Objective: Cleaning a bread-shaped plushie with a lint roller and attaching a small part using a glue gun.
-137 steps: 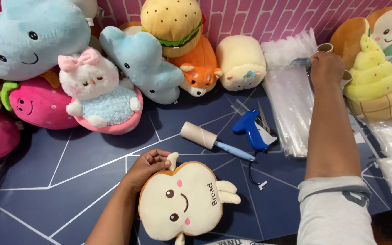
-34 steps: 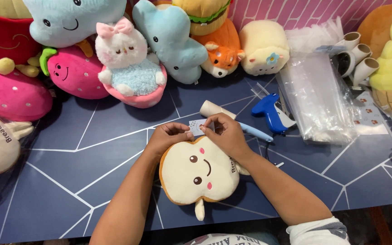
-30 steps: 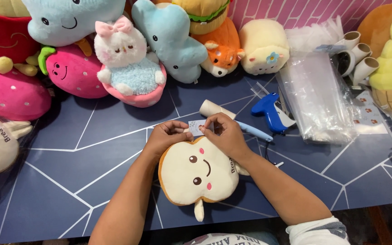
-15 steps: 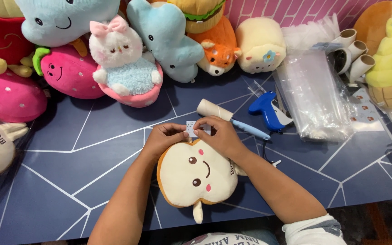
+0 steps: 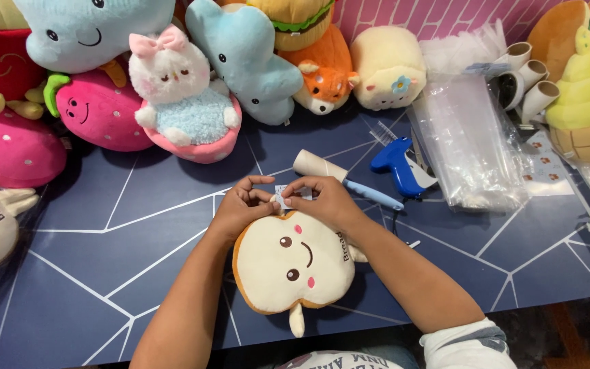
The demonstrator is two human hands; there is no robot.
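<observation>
Since the earlier frame our right hand (image 5: 326, 198) came back from the far bags to join our left hand (image 5: 244, 205), both sets of fingers pinching the small tag (image 5: 288, 197) at the bread plush's (image 5: 291, 270) top edge, plush lengthwise toward us on the surface (image 5: 104, 273).

Three cardboard tubes (image 5: 527, 75), two pink strawberry plushes (image 5: 97, 113), one lint roller (image 5: 339, 178).

Both hands, the left hand (image 5: 244, 205) and the right hand (image 5: 326, 198), are bare: no gloves, rings or watch. The forearms behind them are uncovered too. Well back from the right hand, at the upper arm, a short white sleeve (image 5: 469, 345) with a grey band shows. Between the arms, a strip of white shirt (image 5: 339, 360) with printed lettering peeks in.
</observation>
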